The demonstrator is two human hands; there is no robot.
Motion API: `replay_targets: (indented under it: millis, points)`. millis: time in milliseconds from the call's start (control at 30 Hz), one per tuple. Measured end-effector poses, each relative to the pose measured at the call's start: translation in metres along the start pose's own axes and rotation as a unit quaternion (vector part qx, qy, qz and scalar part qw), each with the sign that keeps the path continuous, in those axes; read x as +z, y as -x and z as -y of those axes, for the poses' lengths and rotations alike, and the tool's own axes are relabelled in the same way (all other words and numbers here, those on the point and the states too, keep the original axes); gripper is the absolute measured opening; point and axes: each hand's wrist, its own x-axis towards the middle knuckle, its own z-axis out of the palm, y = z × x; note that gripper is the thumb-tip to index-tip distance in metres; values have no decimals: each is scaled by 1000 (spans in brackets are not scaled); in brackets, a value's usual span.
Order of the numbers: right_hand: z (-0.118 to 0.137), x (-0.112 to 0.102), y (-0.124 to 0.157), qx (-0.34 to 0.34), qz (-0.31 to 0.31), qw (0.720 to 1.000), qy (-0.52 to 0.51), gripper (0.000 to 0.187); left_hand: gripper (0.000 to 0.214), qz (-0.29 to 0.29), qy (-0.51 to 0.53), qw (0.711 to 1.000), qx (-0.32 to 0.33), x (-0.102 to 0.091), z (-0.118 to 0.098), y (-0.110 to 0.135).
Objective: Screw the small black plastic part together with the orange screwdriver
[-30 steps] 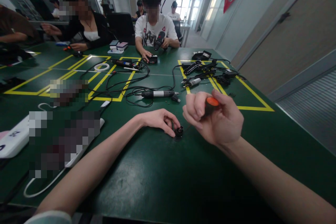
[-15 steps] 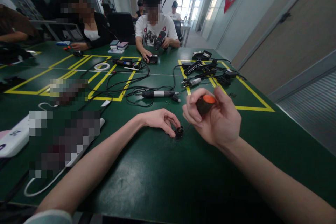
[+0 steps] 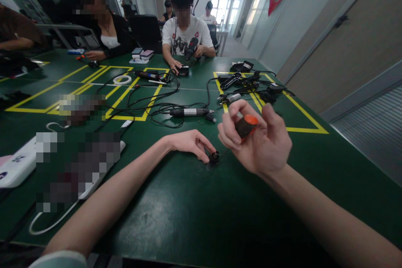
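Note:
On the green table, my left hand (image 3: 193,144) is closed, its fingertips pinching a small black round part (image 3: 214,158) with a short tube-like end sticking up. My right hand (image 3: 260,144) holds a screwdriver (image 3: 246,128) by its dark handle, whose orange butt end faces me. The fingers curl round the handle while the thumb stands away from it. A thin dark shaft runs from under the right hand towards the black part; whether its tip touches the part I cannot tell.
Beyond my hands lies a grey-and-black pen-shaped tool (image 3: 190,112) among black cables. More cables and black devices (image 3: 241,79) sit inside yellow tape at the right. A white power strip (image 3: 19,163) is at the left. Across the table, a person in a white shirt (image 3: 188,35) holds a drill (image 3: 191,48).
My right hand has turned slightly, its thumb moving right and away from the handle. The screwdriver handle shows a little more of its side. My left hand and the black part stay put.

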Motion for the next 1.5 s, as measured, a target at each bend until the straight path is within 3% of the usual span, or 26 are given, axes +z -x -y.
replay_targets:
  millis: [133,233,333,533,733,1033,1200,1400,1500]
  points:
    - [-3,0,1,-12,-11,1000,-4,27,58,6,40,999,16,1,2,-2]
    - [-3,0,0,-9,-9,1000,15,36,58,9,60,998,27,1,3,-3]
    - [-3,0,1,-5,-2,1000,21,43,52,10,51,998,26,2,3,-3]
    - [-4,1,2,-9,-17,1000,1,29,54,0,36,999,14,1,3,-4]
    - [-3,2,0,7,-15,999,32,45,47,-1,28,999,19,2,2,-4]
    - [-5,3,1,-7,-33,999,16,39,52,-4,22,1000,13,3,-1,-3]
    - [-5,4,0,3,-33,998,44,50,54,-7,24,1000,14,2,0,-3]
    - [-5,3,1,-6,-31,999,4,38,58,-4,23,1000,12,2,2,-4]
    - [-5,2,0,0,-19,1000,3,41,52,-3,23,1000,15,2,1,-3]
